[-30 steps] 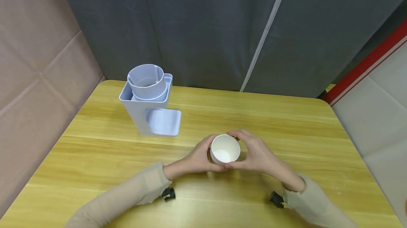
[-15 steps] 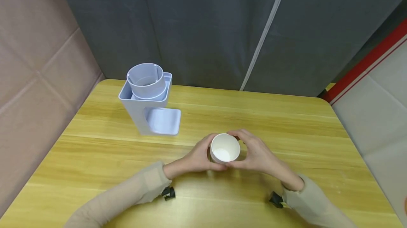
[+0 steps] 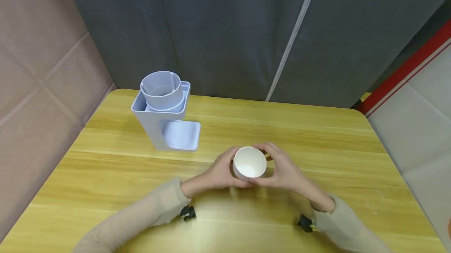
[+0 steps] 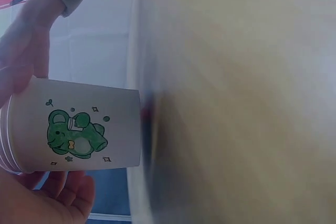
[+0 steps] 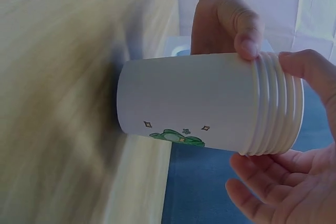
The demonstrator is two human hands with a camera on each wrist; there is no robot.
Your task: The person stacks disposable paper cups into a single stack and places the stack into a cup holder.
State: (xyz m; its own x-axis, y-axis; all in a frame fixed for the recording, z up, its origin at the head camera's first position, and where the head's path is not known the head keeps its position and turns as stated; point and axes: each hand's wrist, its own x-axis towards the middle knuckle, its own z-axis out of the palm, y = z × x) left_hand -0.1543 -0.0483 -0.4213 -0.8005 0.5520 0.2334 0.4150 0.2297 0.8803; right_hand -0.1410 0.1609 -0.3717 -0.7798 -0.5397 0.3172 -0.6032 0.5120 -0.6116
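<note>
A stack of several nested white paper cups [image 3: 249,163] stands between both hands, mouth upward, near the middle of the table. Its side carries a green bear print, plain on the outer paper cup [image 4: 79,129] in the left wrist view. My left hand [image 3: 221,171] grips the stack from the left, thumb in front and fingers behind. From the right, my right hand [image 3: 281,170] holds it near the rims, thumb and fingers curved round. Stacked rims [image 5: 275,106] show in the right wrist view. Whether the base touches the table I cannot tell.
At the table's back left stands a pale blue-lavender holder [image 3: 149,125] with a round open tube [image 3: 163,100] on top and a flat tray [image 3: 183,135] at its right. The wooden table [image 3: 299,127] meets a dark grey curtain [image 3: 218,37] behind.
Both hands keep hold of the paper cup stack, which has shifted very slightly up the head view. The holder has stayed in place.
</note>
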